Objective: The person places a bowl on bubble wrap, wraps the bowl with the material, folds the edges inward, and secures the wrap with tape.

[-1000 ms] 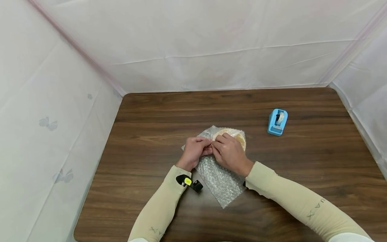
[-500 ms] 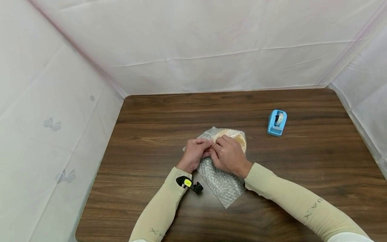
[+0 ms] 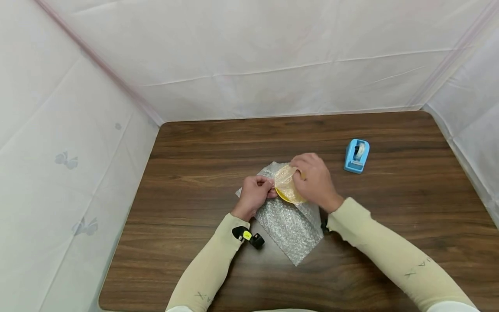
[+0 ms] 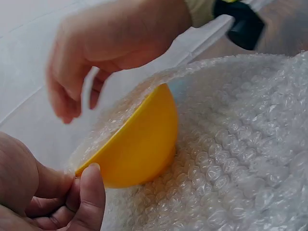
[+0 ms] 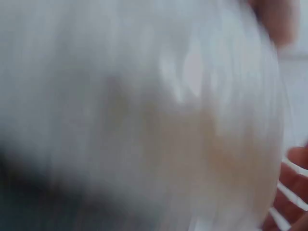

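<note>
A yellow bowl [image 4: 139,149] sits on a sheet of bubble wrap [image 3: 288,232], with a flap of the wrap drawn over its mouth. At the bowl's left rim my left hand [image 3: 254,193] pinches the wrap's edge against the rim between thumb and fingers. My right hand [image 3: 315,180] is over the bowl's far right side. In the left wrist view its bent fingers hang above the wrapped mouth, with nothing visible between them. Blurred bubble wrap [image 5: 159,96] fills most of the right wrist view. The bowl's inside is hidden under the flap.
A blue tape dispenser [image 3: 356,157] with a roll of clear tape stands to the right, toward the back of the wooden table [image 3: 187,160]. White sheeting [image 3: 249,56] encloses the back and both sides. A small black camera [image 3: 255,239] is on the left wrist.
My right hand has left the left hand's side and moved right and away over the bowl. The wrap flap now covers the bowl's mouth, its yellow near side showing. My left hand stays put.
</note>
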### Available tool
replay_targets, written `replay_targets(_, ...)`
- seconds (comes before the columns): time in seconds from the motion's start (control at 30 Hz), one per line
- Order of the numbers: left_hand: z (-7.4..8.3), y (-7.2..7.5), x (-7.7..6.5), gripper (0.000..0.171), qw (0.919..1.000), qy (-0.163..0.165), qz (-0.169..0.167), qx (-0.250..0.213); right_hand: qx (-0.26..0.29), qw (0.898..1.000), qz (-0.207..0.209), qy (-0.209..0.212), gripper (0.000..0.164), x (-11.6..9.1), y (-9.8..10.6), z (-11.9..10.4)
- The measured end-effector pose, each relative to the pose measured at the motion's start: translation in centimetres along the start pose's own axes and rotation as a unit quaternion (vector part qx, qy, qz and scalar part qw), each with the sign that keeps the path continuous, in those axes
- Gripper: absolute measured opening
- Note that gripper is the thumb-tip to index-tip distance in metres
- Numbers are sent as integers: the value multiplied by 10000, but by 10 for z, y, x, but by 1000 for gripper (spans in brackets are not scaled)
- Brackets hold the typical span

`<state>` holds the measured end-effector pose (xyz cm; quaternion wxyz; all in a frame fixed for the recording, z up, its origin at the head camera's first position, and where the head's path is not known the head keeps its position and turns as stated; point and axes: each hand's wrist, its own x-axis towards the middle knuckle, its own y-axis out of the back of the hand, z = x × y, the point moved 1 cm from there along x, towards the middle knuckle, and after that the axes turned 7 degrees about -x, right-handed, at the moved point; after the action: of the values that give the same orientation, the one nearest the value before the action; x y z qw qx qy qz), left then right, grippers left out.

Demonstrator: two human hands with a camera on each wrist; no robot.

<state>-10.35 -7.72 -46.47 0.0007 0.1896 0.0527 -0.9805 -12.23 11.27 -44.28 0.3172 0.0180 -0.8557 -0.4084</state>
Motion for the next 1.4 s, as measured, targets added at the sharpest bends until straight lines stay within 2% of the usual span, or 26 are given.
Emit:
replay_targets(0.07, 0, 1, 0, 17, 9999, 44, 13, 93, -17, 9955, -860, -399, 31, 0, 7, 10)
replay_targets(0.17, 0, 4, -1, 17, 9995, 29, 26, 309, 35, 9771, -1968, -809, 39, -8, 14, 19)
replay_targets(0.27, 2, 9, -2, 16, 9984, -32, 12, 573, -13, 9685, -2380, -735, 46, -17, 17, 20)
replay_targets(0.5, 6, 18, 5, 16, 9913, -366, -354, 1217, -451, 9702, -2372, -190, 50, -31, 24, 17)
replay_targets(0.63, 9, 20, 9, 16, 9845, -521, -624, 1555, -807, 9658, -2460, 98, 56, -43, 30, 14)
replay_targets(0.77, 9, 23, 14, 16, 9792, -630, -850, 1732, -1158, 9585, -2548, 533, 69, -47, 32, 11)
replay_targets(1.0, 9, 26, 21, 16, 9763, -584, -1071, 1786, -1349, 9341, -3043, 1292, 93, -43, 23, 5)
replay_targets(1.17, 9, 25, 22, 16, 9761, -585, -1181, 1726, -1695, 9211, -2984, 1839, 104, -40, 14, -3)
replay_targets(1.23, 9, 24, 23, 16, 9769, -580, -1213, 1662, -1860, 9178, -2930, 1927, 106, -40, 13, -5)
replay_targets(1.4, 7, 23, 24, 17, 9791, -571, -1251, 1501, -2018, 9151, -2974, 1829, 107, -39, 12, -7)
